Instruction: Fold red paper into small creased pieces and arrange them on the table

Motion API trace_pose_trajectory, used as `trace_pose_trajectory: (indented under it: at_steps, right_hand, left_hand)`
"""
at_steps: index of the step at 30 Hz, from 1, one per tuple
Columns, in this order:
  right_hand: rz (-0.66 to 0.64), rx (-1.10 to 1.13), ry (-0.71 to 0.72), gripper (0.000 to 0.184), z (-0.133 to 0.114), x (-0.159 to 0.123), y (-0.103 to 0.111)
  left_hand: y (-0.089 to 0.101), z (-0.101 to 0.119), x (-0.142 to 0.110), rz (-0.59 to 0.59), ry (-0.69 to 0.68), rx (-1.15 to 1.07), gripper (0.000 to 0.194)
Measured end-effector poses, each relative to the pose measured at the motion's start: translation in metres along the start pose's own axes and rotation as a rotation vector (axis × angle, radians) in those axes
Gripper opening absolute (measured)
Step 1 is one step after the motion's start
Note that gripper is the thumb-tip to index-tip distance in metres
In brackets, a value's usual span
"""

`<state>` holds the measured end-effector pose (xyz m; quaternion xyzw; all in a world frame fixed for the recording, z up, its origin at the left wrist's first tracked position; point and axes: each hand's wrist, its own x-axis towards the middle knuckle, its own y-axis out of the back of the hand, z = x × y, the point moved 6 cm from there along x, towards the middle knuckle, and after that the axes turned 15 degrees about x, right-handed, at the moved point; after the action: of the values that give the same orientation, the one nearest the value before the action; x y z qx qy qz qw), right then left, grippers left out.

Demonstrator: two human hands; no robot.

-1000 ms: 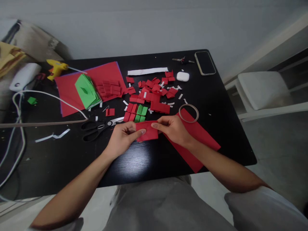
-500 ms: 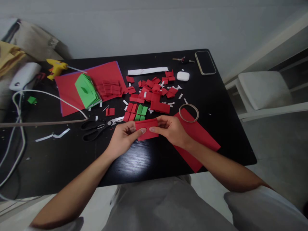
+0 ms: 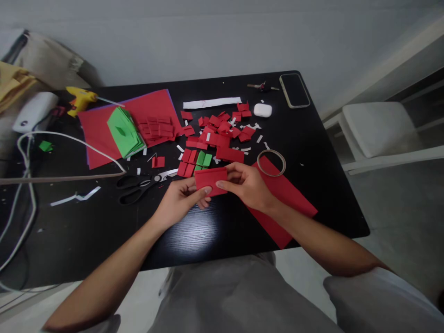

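Observation:
Between my two hands is a piece of red paper [image 3: 211, 179] with a folded strip along its far edge. My left hand [image 3: 180, 196] pinches its left side, thumb on top and fingertips showing below the near edge. On the right side my right hand [image 3: 248, 186] grips it, thumb on top and fingers behind. Just beyond lie folded red pieces [image 3: 188, 162] and folded green pieces [image 3: 203, 159]. A larger heap of red folded pieces [image 3: 217, 132] spreads farther back. Under my right forearm is a red sheet [image 3: 287, 199], with a tape roll [image 3: 271, 163] on its far corner.
Black-handled scissors [image 3: 133, 187] lie left of my hands. Farther left are stacked green papers [image 3: 125, 133] on red sheets [image 3: 159, 101], a yellow glue gun [image 3: 80, 99] and a white cable [image 3: 72, 134]. A phone [image 3: 295, 90], keys [image 3: 262, 86] and a white case [image 3: 262, 110] sit at the back right.
The red paper has tilted up slightly and its near edge has risen. My left fingers have moved under it, so their tips now show below the near edge.

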<state>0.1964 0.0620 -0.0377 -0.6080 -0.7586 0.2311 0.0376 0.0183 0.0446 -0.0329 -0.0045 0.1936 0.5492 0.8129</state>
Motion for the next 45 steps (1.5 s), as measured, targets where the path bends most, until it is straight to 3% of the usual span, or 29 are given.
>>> trace_pose_trajectory:
  at_steps: [5,10,20,28,37,45]
  right_hand:
    - [0.007,0.021,-0.071,0.042,0.004,-0.001,0.001]
    - [-0.142,0.127,-0.271,0.049,0.02,-0.005,-0.011]
    - [-0.106,0.14,-0.239,0.056,0.019,-0.005,-0.009]
    - [-0.097,0.096,-0.245,0.051,0.008,-0.004,-0.003]
    - [-0.121,0.111,-0.284,0.051,0.009,-0.003,-0.004]
    - [-0.106,0.113,-0.257,0.04,0.007,-0.003,-0.004]
  left_hand:
    - [0.002,-0.004,-0.002,0.01,0.015,0.017,0.038]
    - [0.0,-0.002,-0.002,-0.005,-0.005,0.0,0.04]
    - [0.001,0.0,-0.003,0.01,0.004,0.034,0.041]
    - [0.009,-0.003,-0.002,0.058,0.023,0.041,0.041]
    - [0.008,-0.002,-0.002,0.049,0.033,0.011,0.04]
    - [0.004,0.001,-0.001,0.006,0.006,0.022,0.033]
